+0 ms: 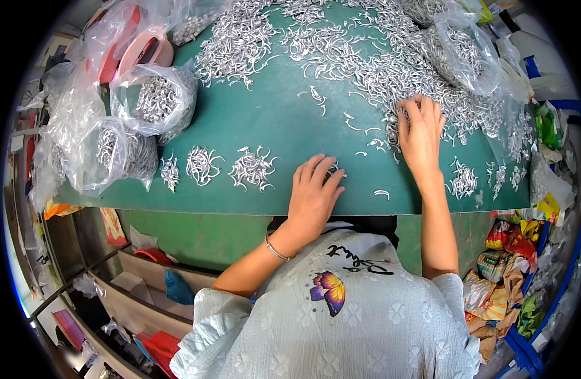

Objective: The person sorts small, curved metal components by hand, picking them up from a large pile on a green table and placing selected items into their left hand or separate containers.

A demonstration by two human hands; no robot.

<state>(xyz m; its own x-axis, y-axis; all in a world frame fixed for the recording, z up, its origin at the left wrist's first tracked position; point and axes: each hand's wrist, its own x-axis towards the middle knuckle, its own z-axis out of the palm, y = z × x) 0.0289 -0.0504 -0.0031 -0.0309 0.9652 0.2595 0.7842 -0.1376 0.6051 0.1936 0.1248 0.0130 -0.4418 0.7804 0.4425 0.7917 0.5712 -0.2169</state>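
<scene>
Small curved silver metal pieces [391, 69] lie in a broad heap across the far side of the green table [259, 120]. At the heap's near edge, my right hand [420, 132] reaches in with bent, closed fingers. What its fingertips grip is hidden. My left hand [311, 196] rests near the table's front edge, fingers loosely curved and apart. A few of the same pieces show beside its fingertips. Left of that hand are three small piles: a larger one [252, 168], a middle one [203, 165] and a narrow one [170, 173]. Two loose pieces [381, 193] lie between my hands.
Clear plastic bags filled with pieces [155, 101] stand at the left, near a pink container [146, 50]. Another full bag [464, 57] stands at the far right. Small piles [463, 179] sit right of my right forearm. Colourful packages [502, 252] are stacked beside the table.
</scene>
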